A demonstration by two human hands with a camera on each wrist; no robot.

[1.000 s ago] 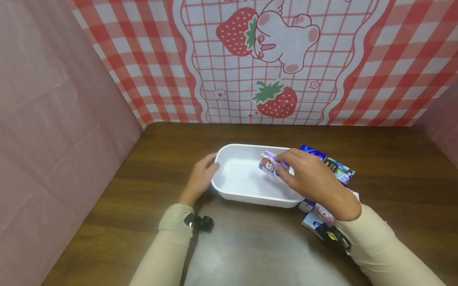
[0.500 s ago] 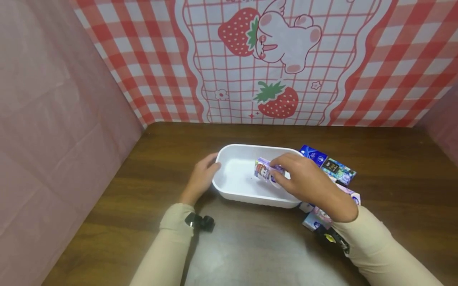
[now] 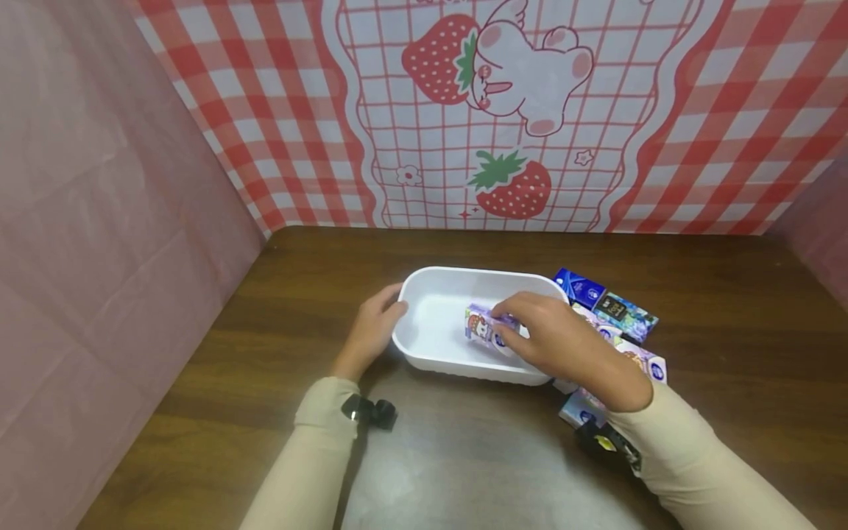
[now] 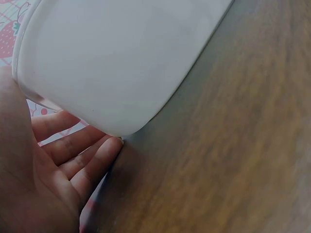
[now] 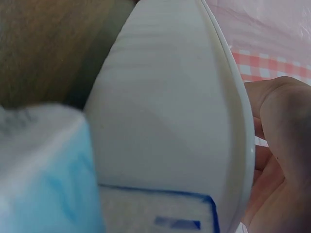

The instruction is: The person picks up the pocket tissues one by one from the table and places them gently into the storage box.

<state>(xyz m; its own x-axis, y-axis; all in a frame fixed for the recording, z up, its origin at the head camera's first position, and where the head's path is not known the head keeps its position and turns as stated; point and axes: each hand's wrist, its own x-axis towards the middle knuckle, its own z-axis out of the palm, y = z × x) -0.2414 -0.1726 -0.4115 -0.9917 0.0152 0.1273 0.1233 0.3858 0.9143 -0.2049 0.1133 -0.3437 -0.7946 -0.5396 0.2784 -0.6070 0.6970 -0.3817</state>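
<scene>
A white plastic tub (image 3: 464,366) stands on the wooden table. My left hand (image 3: 369,331) holds its left end, the thumb over the rim and the fingers along the outside; the left wrist view shows these fingers (image 4: 95,160) against the lower wall. Inside the tub, my right hand (image 3: 553,335) pinches a small purple pocket tissue pack (image 3: 478,327) with a cartoon print, low over the tub floor. From the right wrist, the tub's outer wall (image 5: 160,111) fills the middle and hides the pack; part of the right hand (image 5: 282,145) shows beyond the rim.
Several more tissue packs lie right of the tub: a blue one (image 3: 579,288), a dark floral one (image 3: 626,316), a purple-white one (image 3: 652,362) and a light blue one (image 3: 578,412), partly behind my right arm. A red checked cloth (image 3: 285,110) hangs behind the table.
My right hand has moved left and lower inside the tub with the tissue pack, uncovering more of the packs on the right. The left hand and the tub have stayed put.
</scene>
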